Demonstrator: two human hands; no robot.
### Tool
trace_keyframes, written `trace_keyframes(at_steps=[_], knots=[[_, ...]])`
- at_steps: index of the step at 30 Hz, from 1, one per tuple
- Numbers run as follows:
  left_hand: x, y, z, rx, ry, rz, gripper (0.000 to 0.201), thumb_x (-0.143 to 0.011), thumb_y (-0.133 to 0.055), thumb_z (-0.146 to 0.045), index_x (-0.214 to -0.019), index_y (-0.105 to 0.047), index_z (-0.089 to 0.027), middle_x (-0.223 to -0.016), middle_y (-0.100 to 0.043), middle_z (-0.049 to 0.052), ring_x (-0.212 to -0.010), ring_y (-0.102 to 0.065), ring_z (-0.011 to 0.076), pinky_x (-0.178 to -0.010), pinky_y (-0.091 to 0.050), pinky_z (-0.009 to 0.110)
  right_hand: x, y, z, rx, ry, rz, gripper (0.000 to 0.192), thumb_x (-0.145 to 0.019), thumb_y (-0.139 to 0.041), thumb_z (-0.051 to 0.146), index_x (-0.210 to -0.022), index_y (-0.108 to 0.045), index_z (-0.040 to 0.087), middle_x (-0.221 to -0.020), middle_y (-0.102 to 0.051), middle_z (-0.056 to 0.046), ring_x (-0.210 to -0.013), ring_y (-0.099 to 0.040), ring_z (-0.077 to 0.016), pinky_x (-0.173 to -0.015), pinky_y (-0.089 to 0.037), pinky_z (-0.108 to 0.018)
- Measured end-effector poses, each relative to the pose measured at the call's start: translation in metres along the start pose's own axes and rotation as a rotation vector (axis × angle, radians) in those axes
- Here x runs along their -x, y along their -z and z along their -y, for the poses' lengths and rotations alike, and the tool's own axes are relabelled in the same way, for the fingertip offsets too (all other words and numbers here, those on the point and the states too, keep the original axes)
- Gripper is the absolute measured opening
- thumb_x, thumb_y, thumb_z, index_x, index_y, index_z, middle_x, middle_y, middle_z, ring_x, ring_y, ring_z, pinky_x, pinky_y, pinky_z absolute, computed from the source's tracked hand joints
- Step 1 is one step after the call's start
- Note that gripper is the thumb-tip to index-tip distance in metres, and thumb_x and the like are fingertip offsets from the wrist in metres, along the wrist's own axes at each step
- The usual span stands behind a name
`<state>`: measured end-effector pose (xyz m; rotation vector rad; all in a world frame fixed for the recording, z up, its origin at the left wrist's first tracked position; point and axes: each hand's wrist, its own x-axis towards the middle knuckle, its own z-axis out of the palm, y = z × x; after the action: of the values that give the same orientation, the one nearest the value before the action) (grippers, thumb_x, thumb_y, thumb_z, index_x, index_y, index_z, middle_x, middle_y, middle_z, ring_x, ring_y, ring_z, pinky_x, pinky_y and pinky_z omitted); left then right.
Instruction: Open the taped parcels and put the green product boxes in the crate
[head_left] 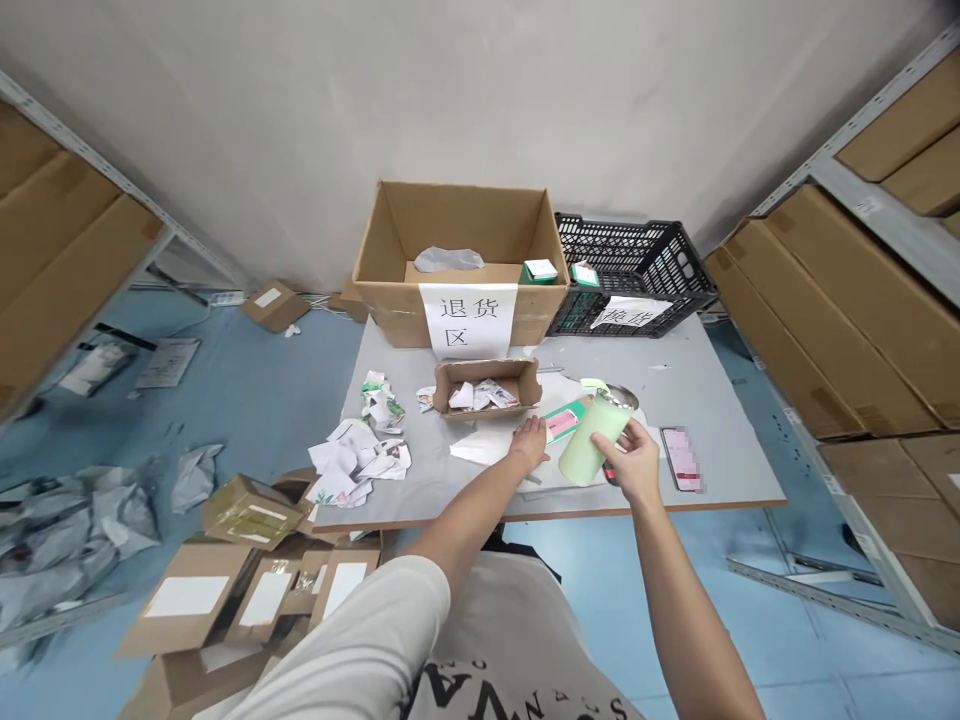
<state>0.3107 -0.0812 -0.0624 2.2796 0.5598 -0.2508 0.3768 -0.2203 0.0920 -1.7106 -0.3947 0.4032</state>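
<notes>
Though aslant, tumbler point(583, 448) near table edge point(570, 516).

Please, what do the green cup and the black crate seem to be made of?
Green cup: probably metal with a matte green coating, as its upper end is silvery and shiny.
Black crate: likely plastic, fairly dull, judging by its moulded-looking lattice walls.

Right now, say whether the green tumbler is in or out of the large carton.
Out: the right hand holds the green tumbler on the near side of the large carton.
</notes>
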Motion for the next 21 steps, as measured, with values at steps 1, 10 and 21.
trace_keyframes(at_steps=[1, 10, 21], knots=[[-0.004, -0.002, -0.001, -0.002, 0.025, -0.005, 0.092, -0.068, -0.074, -0.028, -0.143, -0.024, -0.011, -0.148, -0.025, 0.025, -0.138, -0.020, 0.0390, -0.110, -0.016, 0.054, 0.002, 0.003, -0.001, 0.007, -0.002, -0.006, 0.056, -0.059, -0.079, 0.036, -0.108, -0.061, 0.017, -0.106, -0.067, -0.011, -0.093, -0.065, -0.0263, -0.075, -0.057, -0.040], [0.006, 0.001, 0.006, 0.090, 0.046, -0.064, 0.085, -0.070, -0.066, -0.018, -0.140, -0.024, 0.004, -0.129, -0.043, 0.033, -0.122, -0.041, 0.0437, -0.104, -0.024, 0.054, 0.000, 0.017, -0.010, 0.006, 0.015, -0.008, 0.056, -0.058, -0.079, 0.035, -0.109, -0.060, 0.019, -0.109, -0.065, -0.011, -0.098, -0.063, -0.0274, -0.078, -0.056, -0.043], [0.096, 0.009, 0.070, 0.454, -0.164, -0.335, 0.070, -0.069, -0.061, -0.014, -0.135, -0.036, -0.016, -0.130, -0.042, 0.015, -0.127, -0.035, 0.0305, -0.109, -0.026, 0.046, -0.003, -0.010, 0.043, -0.139, 0.189, 0.078, 0.045, -0.058, -0.079, 0.032, -0.098, -0.061, 0.021, -0.100, -0.067, -0.008, -0.085, -0.064, -0.0219, -0.074, -0.053, -0.037]])
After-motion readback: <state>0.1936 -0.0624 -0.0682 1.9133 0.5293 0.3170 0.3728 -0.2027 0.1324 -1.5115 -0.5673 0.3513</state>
